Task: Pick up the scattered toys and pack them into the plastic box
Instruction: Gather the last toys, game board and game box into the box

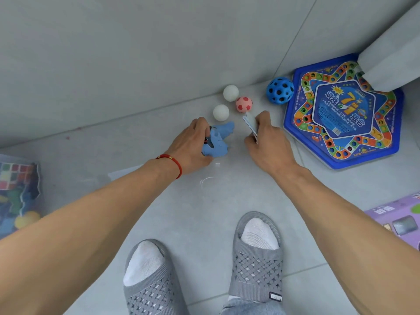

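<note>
Grey woven slippers over white socks stand nearest on the pale tiled floor, with both bare forearms reaching forward above them. At the left edge sits the clear plastic box, already holding a multicoloured puzzle cube, a yellow ball and other bright pieces seen dimly through its wall. At the right edge lies a purple printed cardboard box.

Further out, the left hand, with a red cord bracelet on its wrist, has its fingers curled round the blue soft animal-shaped toy, which lies against the floor; small red and black details show under the fingers, though what they are is hard to tell. Just beside it, the right hand pinches a thin stack of pale flat cards between thumb and curled fingers, edge tilted up.

Beyond the hands, near the base of the wall, two plain white balls flank a pink ball with red football patches; the three sit close together. To their right rests a blue foam ball with dark round holes, touching or almost touching the blue pentagonal board-game tray, whose colourful star track surrounds a printed centre label. A grey-white post overlaps the tray's far corner.
</note>
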